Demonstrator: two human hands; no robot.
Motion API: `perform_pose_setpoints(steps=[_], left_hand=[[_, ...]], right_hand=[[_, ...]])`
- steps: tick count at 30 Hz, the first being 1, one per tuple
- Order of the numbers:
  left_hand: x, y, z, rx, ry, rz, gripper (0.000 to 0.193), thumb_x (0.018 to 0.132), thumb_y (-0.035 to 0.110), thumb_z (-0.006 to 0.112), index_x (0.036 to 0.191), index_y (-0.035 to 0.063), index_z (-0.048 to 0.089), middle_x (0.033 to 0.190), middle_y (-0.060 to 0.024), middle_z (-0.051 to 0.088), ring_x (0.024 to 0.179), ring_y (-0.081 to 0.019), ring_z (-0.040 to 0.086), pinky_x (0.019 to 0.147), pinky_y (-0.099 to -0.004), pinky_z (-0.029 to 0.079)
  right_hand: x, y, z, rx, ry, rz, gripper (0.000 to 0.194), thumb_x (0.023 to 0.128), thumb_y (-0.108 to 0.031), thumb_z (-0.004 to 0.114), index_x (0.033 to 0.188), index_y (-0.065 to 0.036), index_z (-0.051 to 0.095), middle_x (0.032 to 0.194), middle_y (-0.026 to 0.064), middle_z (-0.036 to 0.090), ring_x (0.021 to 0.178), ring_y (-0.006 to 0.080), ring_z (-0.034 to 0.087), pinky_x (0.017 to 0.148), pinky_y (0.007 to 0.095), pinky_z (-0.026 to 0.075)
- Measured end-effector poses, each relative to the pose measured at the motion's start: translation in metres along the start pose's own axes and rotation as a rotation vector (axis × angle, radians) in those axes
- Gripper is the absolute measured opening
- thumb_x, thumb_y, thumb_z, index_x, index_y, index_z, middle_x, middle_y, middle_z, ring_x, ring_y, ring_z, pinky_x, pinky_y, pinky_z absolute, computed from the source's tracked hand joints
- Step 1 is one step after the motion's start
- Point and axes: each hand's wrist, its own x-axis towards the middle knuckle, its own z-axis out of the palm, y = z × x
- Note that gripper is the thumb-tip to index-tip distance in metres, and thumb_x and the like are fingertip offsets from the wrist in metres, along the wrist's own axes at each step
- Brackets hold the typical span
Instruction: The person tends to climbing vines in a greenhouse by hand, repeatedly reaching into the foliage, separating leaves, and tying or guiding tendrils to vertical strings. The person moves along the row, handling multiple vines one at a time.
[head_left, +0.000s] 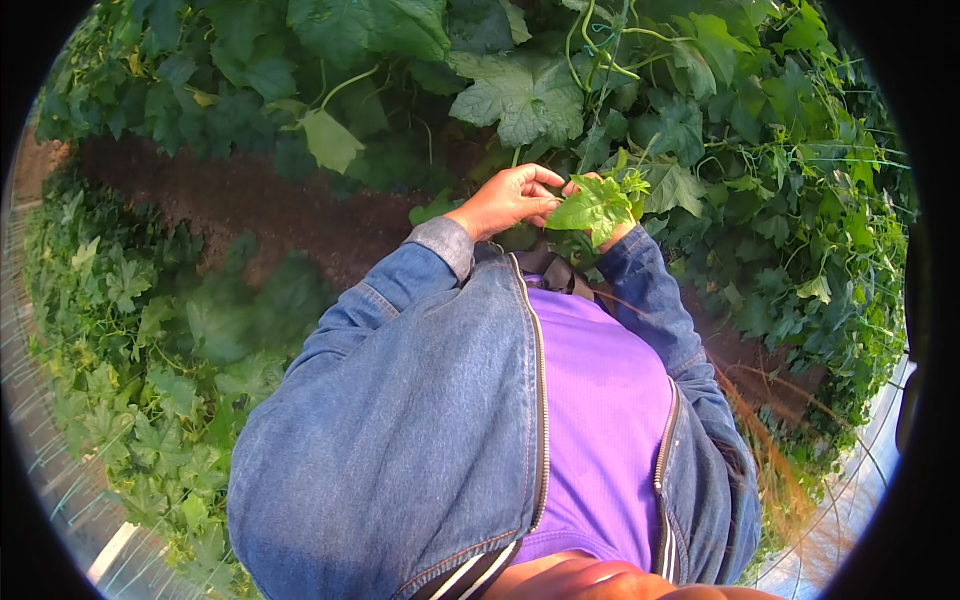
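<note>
My left hand (508, 199) reaches in from the left with bent fingers. Its thumb and fingertips are close to the edge of a bright green young leaf (594, 208); whether they pinch a thin stem there is too small to tell. My right hand (619, 232) is mostly hidden behind that leaf, holding the leafy vine shoot (634, 184) it belongs to. Just beyond both hands hangs a broad lobed vine leaf (525, 97) in sunlight. A thin upright string (600, 105) runs among the curling stems above the hands.
Dense climbing vines (757, 150) rise in front and to the right. Brown soil (300, 210) shows between the rows. Another leafy row (165, 375) is at the left, with netting (75, 487) at the rim. Strands of hair (772, 450) cross the right side.
</note>
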Motion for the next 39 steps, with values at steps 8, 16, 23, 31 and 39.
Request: perform_pose_setpoints(steps=[8,16,23,31,39], left_hand=[[-0.002,-0.001,0.003,0.226,0.059,0.139,0.021,0.088,0.006,0.062,0.109,0.0022,0.061,0.089,-0.0043,0.066,0.077,-0.0095,0.064,0.07,-0.0246,0.053],[-0.01,0.003,-0.007,0.241,0.176,0.177,0.021,0.088,0.01,0.064,0.108,0.001,0.062,0.089,-0.004,0.066,0.069,-0.0089,0.063,0.061,-0.0242,0.052],[-0.02,0.033,-0.036,0.043,0.199,0.182,0.02,0.092,0.012,0.057,0.11,0.003,0.062,0.087,-0.003,0.063,0.071,-0.0084,0.059,0.064,-0.0236,0.05],[-0.038,0.063,-0.072,0.047,0.117,0.265,0.022,0.093,0.011,0.056,0.113,0.0039,0.063,0.097,-0.0022,0.064,0.077,-0.0081,0.059,0.073,-0.0234,0.05],[-0.036,0.058,-0.088,0.518,-0.06,0.363,0.018,0.086,0.016,0.064,0.1,0.0051,0.068,0.088,-0.0006,0.058,0.08,-0.0112,0.059,0.074,-0.0259,0.048]], right_hand=[[-0.024,-0.051,0.001,-0.552,0.201,-0.099,0.017,0.087,-0.006,0.061,0.104,-0.005,0.058,0.091,0.005,0.065,0.066,0.0106,0.056,0.058,0.0234,0.047],[-0.029,-0.152,0.145,-0.711,0.079,-0.64,0.038,0.094,-0.005,0.053,0.131,-0.002,0.045,0.12,0.0126,0.06,0.071,0.0078,0.056,0.061,0.0204,0.047],[-0.018,-0.074,0.194,-0.96,-0.317,-0.315,0.038,0.093,-0.007,0.059,0.127,0.001,0.046,0.13,0.0144,0.054,0.086,0.0082,0.059,0.075,0.0218,0.048],[-0.014,-0.106,0.149,-0.325,0.054,-0.211,0.009,0.1,-0.013,0.047,0.102,-0.007,0.052,0.116,0.0164,0.062,0.095,0.0178,0.065,0.074,0.0276,0.056],[-0.004,-0.092,0.181,-0.258,-0.052,-0.3,0.019,0.1,-0.021,0.048,0.11,-0.006,0.053,0.124,0.0164,0.057,0.11,0.0249,0.059,0.093,0.0383,0.047]])
